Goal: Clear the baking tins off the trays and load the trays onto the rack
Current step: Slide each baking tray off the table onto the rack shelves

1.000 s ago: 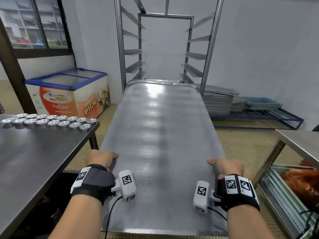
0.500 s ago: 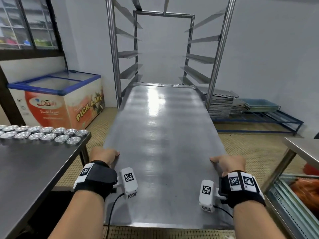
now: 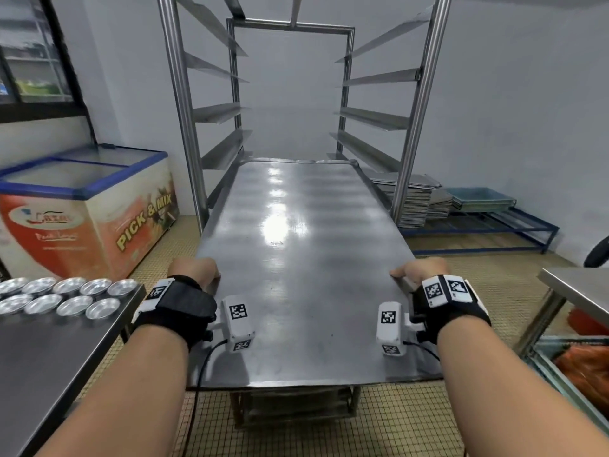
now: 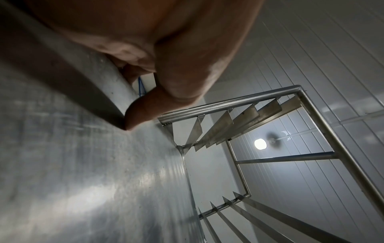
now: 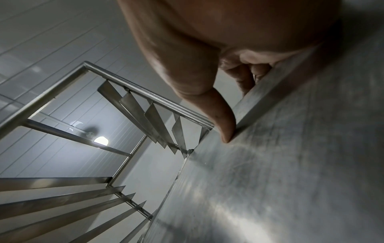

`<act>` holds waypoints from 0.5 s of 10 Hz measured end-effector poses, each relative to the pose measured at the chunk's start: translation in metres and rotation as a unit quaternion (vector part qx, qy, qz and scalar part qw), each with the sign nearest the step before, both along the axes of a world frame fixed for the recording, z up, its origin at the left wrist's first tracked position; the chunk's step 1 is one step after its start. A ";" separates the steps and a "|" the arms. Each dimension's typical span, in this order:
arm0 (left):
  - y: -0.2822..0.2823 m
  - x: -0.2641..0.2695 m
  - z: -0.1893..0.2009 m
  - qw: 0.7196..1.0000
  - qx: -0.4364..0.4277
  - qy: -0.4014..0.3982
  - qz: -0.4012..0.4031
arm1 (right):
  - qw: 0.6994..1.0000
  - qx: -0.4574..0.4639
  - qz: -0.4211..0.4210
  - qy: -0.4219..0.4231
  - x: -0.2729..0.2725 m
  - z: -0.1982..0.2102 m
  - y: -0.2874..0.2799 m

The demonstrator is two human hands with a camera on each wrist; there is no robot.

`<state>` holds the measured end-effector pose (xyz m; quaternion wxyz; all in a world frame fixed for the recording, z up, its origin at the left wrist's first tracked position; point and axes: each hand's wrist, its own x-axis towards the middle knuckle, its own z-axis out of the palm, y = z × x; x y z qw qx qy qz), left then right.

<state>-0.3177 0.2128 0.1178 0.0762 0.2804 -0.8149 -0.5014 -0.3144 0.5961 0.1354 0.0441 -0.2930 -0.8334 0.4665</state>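
I hold a long bare steel tray (image 3: pixel 296 258) level in front of me, its far end between the posts of the tall steel rack (image 3: pixel 412 120). My left hand (image 3: pixel 194 270) grips the tray's left rim (image 4: pixel 116 78), thumb on top and fingers curled under. My right hand (image 3: pixel 423 270) grips the right rim (image 5: pixel 268 92) the same way. The rack's angled side rails (image 3: pixel 224 150) stand empty above the tray. Several small round baking tins (image 3: pixel 66 295) sit in rows on the steel table (image 3: pixel 49 357) at my left.
An orange chest freezer (image 3: pixel 85 209) stands left of the rack. Stacked trays (image 3: pixel 408 199) lie on a low blue frame (image 3: pixel 487 225) to the right. A second steel table (image 3: pixel 580 291) with a lower shelf is at my right. Another tray (image 3: pixel 293 407) lies beneath the held one.
The tray has moved forward with me toward the rack, and its far end now sits between the rack's posts. Both hands keep the same grip on the rims.
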 end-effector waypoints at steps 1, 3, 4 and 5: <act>0.010 -0.024 0.030 0.998 0.039 -0.038 -0.002 | 0.999 0.031 0.000 -0.036 -0.029 0.017 0.000; 0.018 -0.064 0.062 0.991 -0.093 -0.073 -0.056 | 0.984 0.136 0.101 -0.058 -0.090 0.042 0.007; 0.019 -0.083 0.066 0.983 -0.137 -0.088 -0.085 | 0.975 0.155 0.146 -0.055 -0.113 0.043 0.009; 0.017 -0.102 0.071 0.979 -0.144 -0.107 -0.094 | 0.975 0.155 0.145 -0.062 -0.139 0.041 0.010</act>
